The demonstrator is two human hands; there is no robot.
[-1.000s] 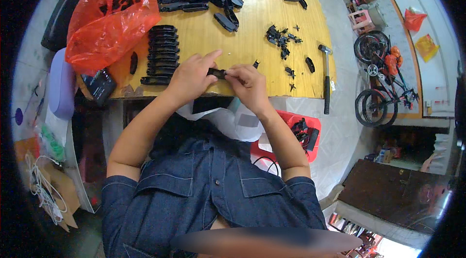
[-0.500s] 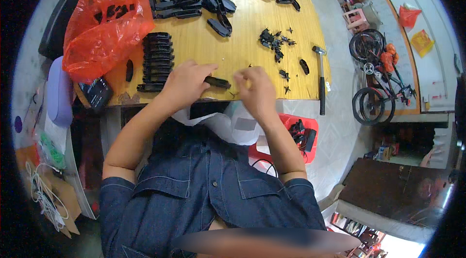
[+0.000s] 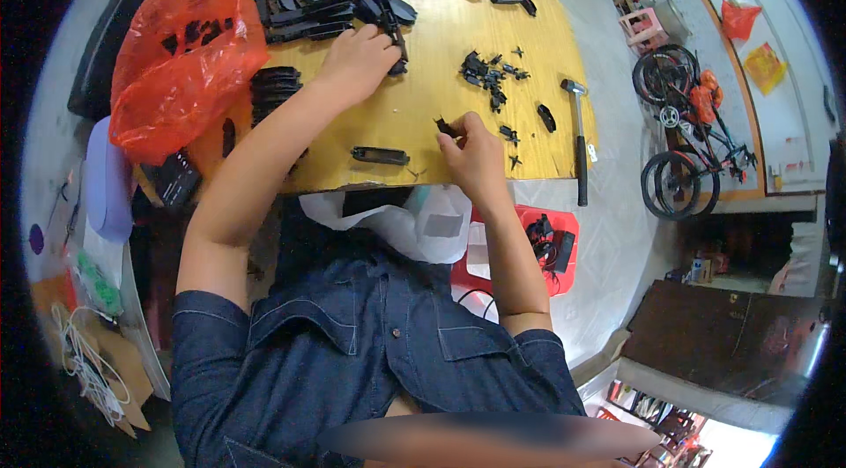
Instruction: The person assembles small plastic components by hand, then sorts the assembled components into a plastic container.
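My left hand [image 3: 359,65] reaches over to the near side of a pile of long black plastic pieces [image 3: 308,10], its fingers curled on one narrow black piece [image 3: 398,65]. Close to the table's front edge, my right hand [image 3: 476,155] pinches a small dark part [image 3: 448,128] between thumb and fingertips. An oblong black plastic housing [image 3: 381,156] with a hollow middle lies on the wood between the two arms, touched by neither hand. Beside my left forearm is a row of stacked black housings [image 3: 275,85], partly covered by the arm.
Small black parts [image 3: 493,78] lie scattered right of centre, with a single black housing [image 3: 547,118] beside them. A hammer [image 3: 579,133] rests along the right table edge. A red plastic bag [image 3: 189,63] fills the left. Below the edge sits a red bin [image 3: 564,270].
My left hand has let go of the black housing and moved forward to the pile. My right hand has shifted slightly right and lower, with a small dark part now showing in its fingers.
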